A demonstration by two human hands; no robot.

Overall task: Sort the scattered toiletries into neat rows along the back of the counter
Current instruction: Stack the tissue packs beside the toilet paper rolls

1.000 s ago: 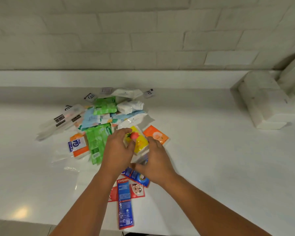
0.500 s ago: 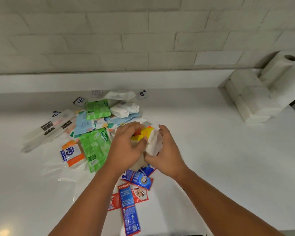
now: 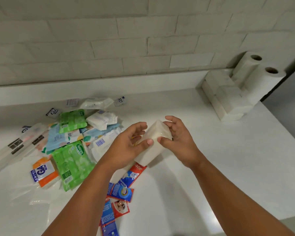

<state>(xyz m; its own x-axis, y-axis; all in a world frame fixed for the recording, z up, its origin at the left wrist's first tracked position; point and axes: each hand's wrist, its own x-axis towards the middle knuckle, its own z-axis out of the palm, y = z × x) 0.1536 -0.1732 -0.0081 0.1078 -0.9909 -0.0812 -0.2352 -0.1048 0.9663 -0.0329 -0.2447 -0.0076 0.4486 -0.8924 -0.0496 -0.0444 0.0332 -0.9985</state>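
A white tissue pack [image 3: 153, 147] with a little yellow showing at its left side is lifted above the counter [image 3: 228, 167]. My left hand [image 3: 126, 147] grips its left side and my right hand [image 3: 179, 142] grips its right side, thumbs on top. To the left lies the scattered pile: green Sanicare wipes packs [image 3: 71, 164], a second green pack [image 3: 71, 120], pale blue packs [image 3: 61, 137], a white pack [image 3: 100, 120], an orange and blue packet [image 3: 43, 172], clear toothbrush cases [image 3: 15, 147] and red and blue toothpaste sachets [image 3: 119, 189].
A low white ledge [image 3: 143, 86] runs along the back under the tiled wall. Stacked white tissue packs [image 3: 226, 97] and two paper rolls [image 3: 255, 74] stand at the back right corner. Bare counter lies to the right of my hands.
The pack has been lifted off the pile and turned, so its white side now shows instead of the yellow front. Both hands moved right and up with it.
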